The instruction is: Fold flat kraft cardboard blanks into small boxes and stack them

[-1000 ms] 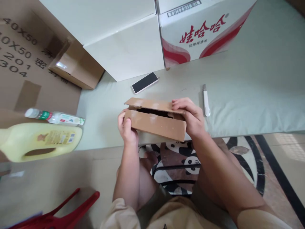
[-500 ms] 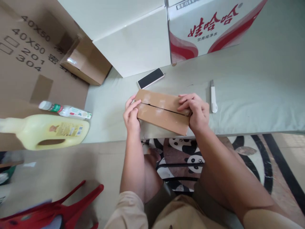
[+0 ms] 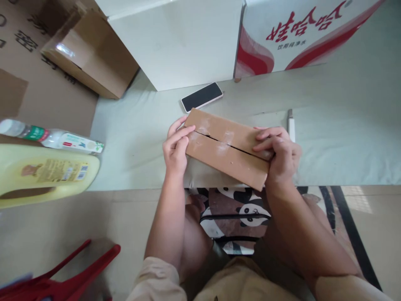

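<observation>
A small brown cardboard box (image 3: pixel 225 154) is held between my two hands near the front edge of the green-covered surface. Its two top flaps meet along a dark narrow seam, with whitish scuffs beside it. My left hand (image 3: pixel 177 144) grips the left end, thumb and fingers closed on the corner. Around the right end, my right hand (image 3: pixel 280 154) is closed, with fingers on the upper flap. Just beyond the box lies a phone (image 3: pixel 202 97), screen up. A utility knife (image 3: pixel 291 125) lies past my right hand, its lower part hidden behind that hand.
White cartons (image 3: pixel 184 46) and a red-lettered carton (image 3: pixel 300 37) stand at the back. On the left are a brown box (image 3: pixel 97 54), a clear bottle (image 3: pixel 59 138) and a large yellow jug (image 3: pixel 46 171). Red chair-like parts (image 3: pixel 72 276) are low left, a panda-print item (image 3: pixel 234 213) below.
The view has shifted and come closer, so the box appears larger and a little more tilted. Both hands keep their hold on its ends. My right hand now covers part of the knife.
</observation>
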The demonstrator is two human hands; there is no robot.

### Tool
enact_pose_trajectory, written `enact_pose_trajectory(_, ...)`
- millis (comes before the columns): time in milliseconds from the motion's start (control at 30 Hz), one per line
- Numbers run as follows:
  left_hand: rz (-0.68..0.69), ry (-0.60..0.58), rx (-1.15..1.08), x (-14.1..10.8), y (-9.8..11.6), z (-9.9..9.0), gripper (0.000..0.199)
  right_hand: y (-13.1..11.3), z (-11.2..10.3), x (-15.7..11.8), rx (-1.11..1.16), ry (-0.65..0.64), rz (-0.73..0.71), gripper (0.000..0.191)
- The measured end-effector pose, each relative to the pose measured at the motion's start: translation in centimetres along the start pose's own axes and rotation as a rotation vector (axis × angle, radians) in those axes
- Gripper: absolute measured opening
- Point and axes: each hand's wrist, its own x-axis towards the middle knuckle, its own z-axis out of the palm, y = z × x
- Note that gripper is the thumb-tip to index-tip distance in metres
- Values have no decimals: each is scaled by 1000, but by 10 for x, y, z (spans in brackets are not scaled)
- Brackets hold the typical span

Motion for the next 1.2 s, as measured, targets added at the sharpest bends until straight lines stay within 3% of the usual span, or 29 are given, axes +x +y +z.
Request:
enact_pose_trajectory(200, -53, 72, 4, 0, -6, -25, 24, 10, -7, -3, -40, 29, -46, 23)
enact_pose_trajectory(267, -118, 161, -51, 2, -14, -38, 25, 19, -13, -4, -57, 8, 11, 28)
enact_pose_trajectory(367, -246, 340, -162, 4, -23, -51, 29, 29, -16, -9, -79, -267, 146, 35)
enact_pose_trajectory(467, -409, 368, -318, 0, -22, -46, 35, 31, -10, -22, -23, -520, 149, 42)
enact_pose_trajectory(633, -738, 117, -414, -18, -9, -21, 49, 21, -1, -32, -50, -475, -128, 55)
enact_pose_trajectory(767, -814, -68, -404, -26, -7, -14, 81, 4, -3, -23, -97, -446, -188, 52)
enact_pose_trajectory(867, -875, -164, -300, -31, -7, -13, 90, -9, -7, -18, -84, -439, -194, 46)
enact_pose_trajectory(933, -899, -273, -205, -34, -5, -12, 86, -13, -9, -15, -98, -391, -197, 42)
enact_pose_trajectory(1100, -826, -750, 16, -35, 0, -8, 53, -8, -12, -10, -43, -212, -112, 27)
enact_pose_trajectory(1133, -804, -769, 74, -34, -2, -7, 47, -6, -12, -10, -44, -211, -85, 25)
enact_pose_trajectory(1200, -739, -619, 187, -31, -8, -5, 44, -4, -11, -9, -69, -251, -51, 21)
